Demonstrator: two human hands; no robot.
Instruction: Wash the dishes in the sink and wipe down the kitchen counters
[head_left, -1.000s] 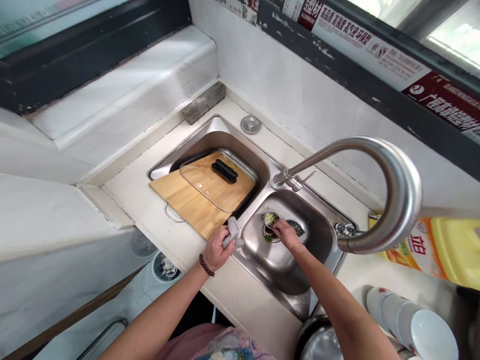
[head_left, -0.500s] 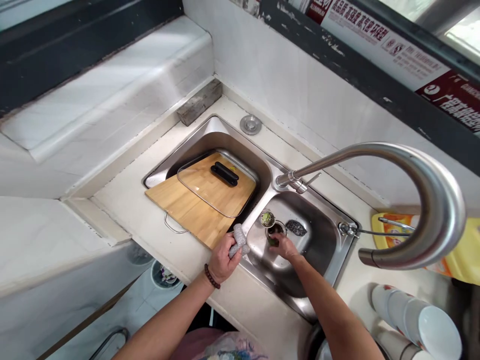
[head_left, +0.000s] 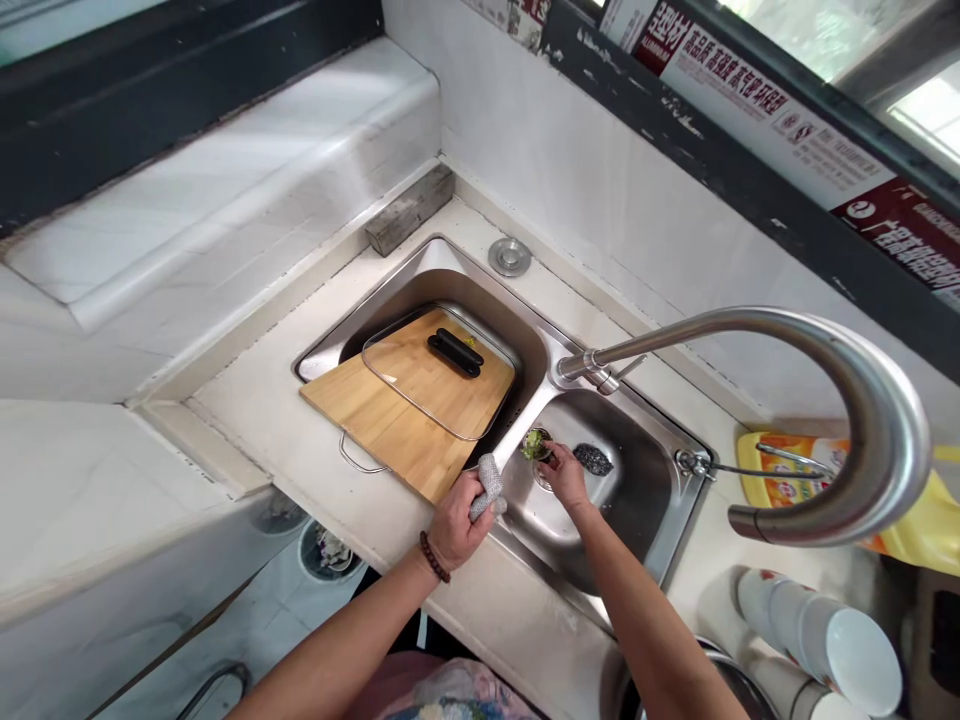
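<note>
My left hand (head_left: 456,522) is closed around a grey mesh dishcloth (head_left: 489,487) at the sink's front edge, beside the divider. In the right basin (head_left: 637,480), my right hand (head_left: 565,476) has its fingers pinched at green vegetable scraps (head_left: 535,441), which lie in a small metal sink strainer. The drain opening (head_left: 541,478) is just below the strainer, partly covered by my right hand. To the right of my fingers, a dark, speckled scouring pad (head_left: 593,459) lies on the basin floor.
A wooden cutting board (head_left: 397,400) and a glass lid with a black handle (head_left: 455,352) lie over the left basin. The curved faucet (head_left: 750,320) arches over the right side. Stacked white bowls (head_left: 862,655), a yellow bottle (head_left: 911,525) and a drain cover (head_left: 509,257) sit on the counter.
My right hand has moved up from the drain opening to the strainer, where more green scraps show. My left hand keeps holding the dishcloth. The view has shifted slightly.
</note>
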